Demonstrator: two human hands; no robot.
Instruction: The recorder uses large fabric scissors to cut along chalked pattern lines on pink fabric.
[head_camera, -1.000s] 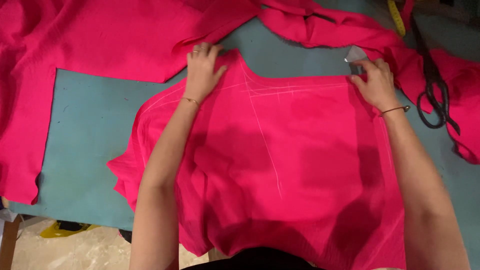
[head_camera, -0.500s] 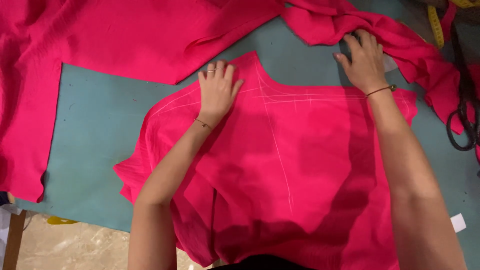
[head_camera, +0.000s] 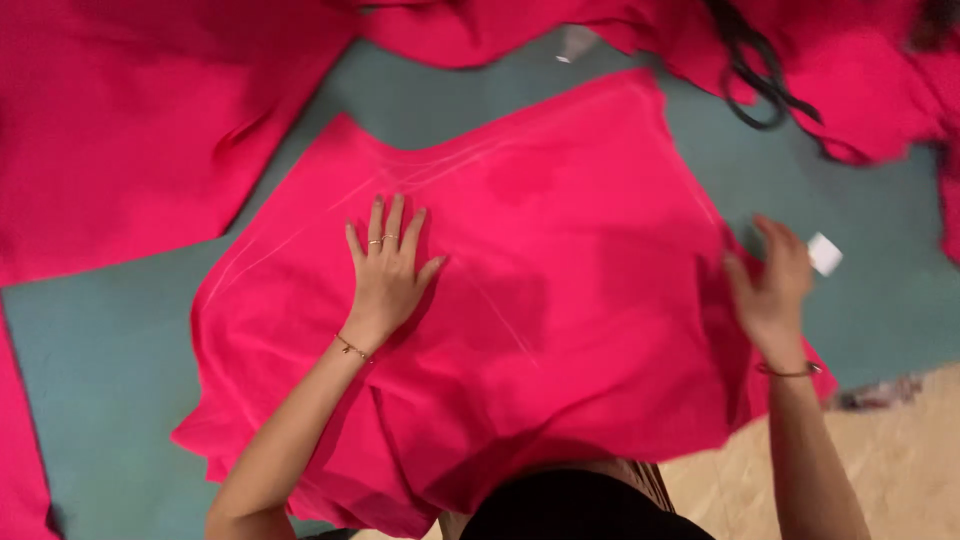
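A cut piece of bright pink fabric (head_camera: 560, 250) lies spread on the teal table (head_camera: 110, 330), with pale chalk lines across it. My left hand (head_camera: 385, 270) rests flat on the fabric's left half, fingers apart, with rings and a thin bracelet. My right hand (head_camera: 770, 290) is blurred at the fabric's right edge. It pinches a small white chalk piece (head_camera: 825, 253) at its fingertips.
More pink fabric (head_camera: 130, 130) covers the table's left side and far edge. Dark-handled scissors (head_camera: 750, 75) lie on the fabric at the top right. A small pale scrap (head_camera: 575, 42) sits at the top centre. The table's edge and beige floor (head_camera: 900, 460) show at lower right.
The view has swung, so the fabric piece now lies turned. My right hand came off the far pile down to the fabric's right edge. My left hand stays flat on the fabric.
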